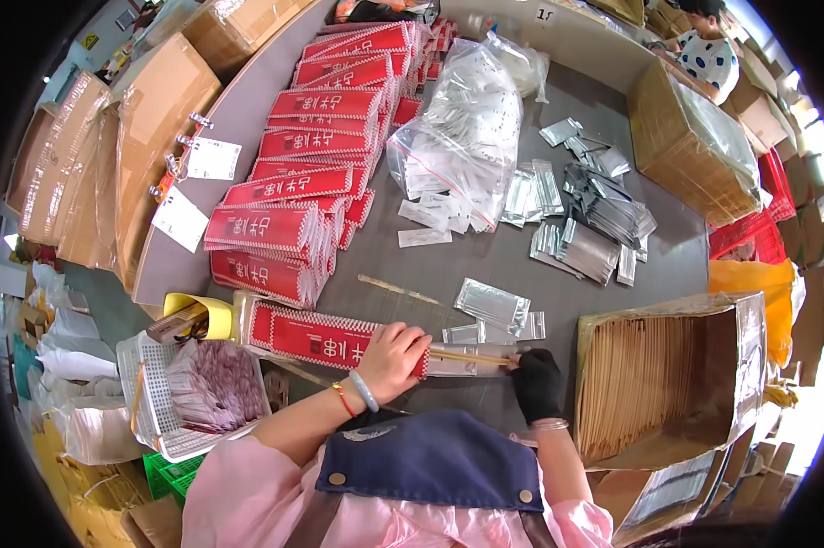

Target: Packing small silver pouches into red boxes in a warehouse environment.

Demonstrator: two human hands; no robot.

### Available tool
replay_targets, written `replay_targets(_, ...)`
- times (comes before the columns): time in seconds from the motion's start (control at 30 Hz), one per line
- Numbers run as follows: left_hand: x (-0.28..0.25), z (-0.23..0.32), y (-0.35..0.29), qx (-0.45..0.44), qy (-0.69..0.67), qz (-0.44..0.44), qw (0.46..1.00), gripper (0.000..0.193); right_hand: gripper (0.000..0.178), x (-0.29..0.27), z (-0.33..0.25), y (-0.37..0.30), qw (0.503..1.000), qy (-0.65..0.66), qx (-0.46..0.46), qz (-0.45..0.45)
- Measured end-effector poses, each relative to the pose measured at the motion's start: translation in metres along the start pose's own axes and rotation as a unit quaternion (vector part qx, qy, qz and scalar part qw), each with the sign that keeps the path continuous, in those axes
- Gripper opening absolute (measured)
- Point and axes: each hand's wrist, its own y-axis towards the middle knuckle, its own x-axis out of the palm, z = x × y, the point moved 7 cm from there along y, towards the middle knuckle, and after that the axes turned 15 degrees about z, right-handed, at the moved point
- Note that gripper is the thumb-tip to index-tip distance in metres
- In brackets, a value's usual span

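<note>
A red paper sleeve [325,335] with a patterned edge lies at the table's front. My left hand [394,363], bare with bracelets at the wrist, grips its right end. From that end a pair of wooden chopsticks [471,356] sticks out to the right, over a slim silver packet [458,367]. My right hand [537,385], in a black glove, pinches the free ends of the chopsticks. Just beyond lie more flat silver packets [492,306]. How far the chopsticks reach into the sleeve is hidden.
Red sleeves [321,143] are stacked at the left. A clear bag of white packets [467,119] and heaped silver packets [604,215] lie farther back. An open carton of chopsticks [645,388] stands right, a white basket [161,393] left. A co-worker [709,55] is at the far right.
</note>
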Motion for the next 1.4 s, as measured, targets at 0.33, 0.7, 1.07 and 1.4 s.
replay_targets(0.33,0.029,0.022,0.016,0.101,0.054,-0.136,0.984,0.028,0.066,0.007,-0.061,0.016,0.996,-0.014,-0.088,-0.031)
replay_targets(0.7,-0.129,-0.083,0.081,0.027,0.277,0.194,0.941,0.028,0.060,-0.038,-0.037,0.026,0.998,-0.054,0.019,-0.014)
replay_targets(1.07,-0.006,-0.068,-0.034,-0.229,0.025,0.145,0.962,0.093,0.059,-0.017,-0.064,0.021,0.992,-0.062,-0.054,-0.095)
replay_targets(1.4,-0.004,-0.070,-0.017,-0.247,-0.009,0.071,0.966,0.091,0.063,0.055,-0.102,0.016,0.987,0.071,-0.104,-0.104)
